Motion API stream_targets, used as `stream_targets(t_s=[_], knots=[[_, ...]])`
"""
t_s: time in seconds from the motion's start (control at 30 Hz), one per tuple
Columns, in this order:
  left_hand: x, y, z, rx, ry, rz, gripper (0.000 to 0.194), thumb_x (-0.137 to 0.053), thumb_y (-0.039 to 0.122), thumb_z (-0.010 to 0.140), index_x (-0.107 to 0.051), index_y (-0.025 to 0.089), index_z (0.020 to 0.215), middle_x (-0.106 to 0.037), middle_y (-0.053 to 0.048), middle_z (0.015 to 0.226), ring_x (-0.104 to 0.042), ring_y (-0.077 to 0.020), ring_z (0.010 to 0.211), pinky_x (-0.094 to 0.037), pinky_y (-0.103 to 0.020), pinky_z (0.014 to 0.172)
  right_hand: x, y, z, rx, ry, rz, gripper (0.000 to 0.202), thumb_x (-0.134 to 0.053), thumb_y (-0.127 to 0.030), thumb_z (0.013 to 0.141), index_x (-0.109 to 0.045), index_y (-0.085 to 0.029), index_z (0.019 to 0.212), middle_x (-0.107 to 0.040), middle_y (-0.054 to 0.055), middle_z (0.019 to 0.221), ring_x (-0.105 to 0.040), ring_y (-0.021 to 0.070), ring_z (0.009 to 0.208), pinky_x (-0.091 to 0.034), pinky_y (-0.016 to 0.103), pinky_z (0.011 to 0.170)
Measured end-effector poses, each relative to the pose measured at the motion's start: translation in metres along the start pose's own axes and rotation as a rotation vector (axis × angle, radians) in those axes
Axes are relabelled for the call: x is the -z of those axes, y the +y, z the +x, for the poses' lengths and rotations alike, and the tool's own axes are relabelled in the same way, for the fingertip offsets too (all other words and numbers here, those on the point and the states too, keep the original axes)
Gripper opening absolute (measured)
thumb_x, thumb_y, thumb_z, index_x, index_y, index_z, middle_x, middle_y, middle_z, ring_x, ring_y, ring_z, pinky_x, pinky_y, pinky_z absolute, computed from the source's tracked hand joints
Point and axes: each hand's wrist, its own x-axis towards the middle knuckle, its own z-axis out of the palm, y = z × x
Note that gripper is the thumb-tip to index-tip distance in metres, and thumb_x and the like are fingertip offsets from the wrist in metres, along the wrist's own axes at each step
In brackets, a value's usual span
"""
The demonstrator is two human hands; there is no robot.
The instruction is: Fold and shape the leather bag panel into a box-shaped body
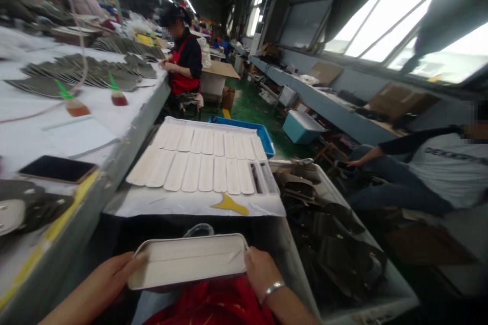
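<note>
A cream-white folded piece (188, 261), grey-edged, sits above red cloth (213, 304). Farther off, rows of cream strips (202, 160) lie on a white sheet (160, 203) with one yellow cut-out (230, 205) (blue crate (263, 137) behind). Dark grey pieces (328, 233) fill the right bin.

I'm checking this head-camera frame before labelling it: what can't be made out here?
- Left hand and right hand fingers: hidden beneath the cream piece.
- Underside of that piece: faces away.
- Clear object beyond it: mostly covered by the piece.
- Dark pieces in the bin: too dim to identify.
</note>
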Motion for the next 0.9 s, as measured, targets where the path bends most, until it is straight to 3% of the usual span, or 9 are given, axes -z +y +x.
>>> stream_targets(t_s=[0.13,0.3,0.43,0.57,0.7,0.8,0.9], knots=[[0.007,0.02,-0.017,0.023,-0.135,-0.334,0.077,-0.025,0.087,0.068,-0.048,0.013,0.066,-0.052,-0.003,0.056,-0.054,-0.0162,0.055,-0.046,-0.028,0.058,0.003,0.005,0.009,0.033,-0.027,0.078,0.044,-0.023,-0.032,0.097,-0.058,-0.013,0.078,-0.067,0.013,0.087,-0.063,0.0207,0.085,-0.042,0.028,0.072],[0.002,0.007,-0.02,-0.042,-0.12,-0.583,0.066,-0.025,0.074,0.082,-0.048,0.013,0.07,-0.054,-0.003,0.063,-0.056,-0.0153,0.062,-0.047,-0.028,0.061,0.012,0.009,0.02,0.086,-0.111,0.026,0.042,-0.026,-0.033,0.095,-0.056,-0.014,0.072,-0.067,0.01,0.074,-0.064,0.017,0.067,-0.042,0.027,0.065],[-0.007,0.009,-0.02,-0.085,-0.01,-0.246,0.055,-0.036,0.068,0.081,-0.045,0.014,0.073,-0.052,-0.002,0.065,-0.054,-0.0156,0.061,-0.046,-0.028,0.059,0.017,0.007,0.02,0.08,-0.115,-0.101,0.045,-0.023,-0.029,0.094,-0.061,-0.013,0.077,-0.068,0.014,0.083,-0.066,0.0244,0.08,-0.045,0.033,0.071],[-0.007,0.021,-0.017,-0.055,0.057,0.17,0.041,-0.026,0.047,0.088,-0.044,0.015,0.071,-0.05,-0.002,0.06,-0.052,-0.0153,0.055,-0.04,-0.026,0.052,0.016,0.006,0.022,0.104,-0.093,-0.217,0.045,-0.023,-0.027,0.093,-0.065,-0.013,0.083,-0.068,0.016,0.089,-0.064,0.0325,0.088,-0.046,0.045,0.078],[-0.003,0.027,-0.015,-0.003,-0.02,0.199,0.035,-0.023,0.043,0.088,-0.04,0.017,0.073,-0.049,-0.001,0.064,-0.056,-0.0166,0.054,-0.042,-0.026,0.049,0.015,0.005,0.022,0.129,-0.083,-0.291,0.043,-0.025,-0.023,0.092,-0.066,-0.012,0.086,-0.068,0.017,0.087,-0.065,0.0345,0.085,-0.048,0.049,0.075],[0.0,0.032,-0.015,-0.042,0.002,0.293,0.036,-0.023,0.043,0.088,-0.041,0.017,0.071,-0.049,-0.002,0.065,-0.055,-0.0158,0.056,-0.042,-0.026,0.053,0.016,0.004,0.021,0.14,-0.07,-0.316,0.042,-0.025,-0.02,0.092,-0.065,-0.011,0.089,-0.068,0.018,0.087,-0.065,0.0346,0.084,-0.048,0.049,0.073],[0.003,0.031,-0.016,-0.069,-0.024,0.217,0.044,-0.029,0.054,0.086,-0.043,0.016,0.071,-0.047,-0.001,0.065,-0.052,-0.0148,0.057,-0.042,-0.027,0.055,0.017,0.006,0.02,0.162,-0.09,-0.297,0.043,-0.023,-0.021,0.093,-0.065,-0.011,0.088,-0.068,0.018,0.087,-0.065,0.0341,0.086,-0.048,0.048,0.075]])
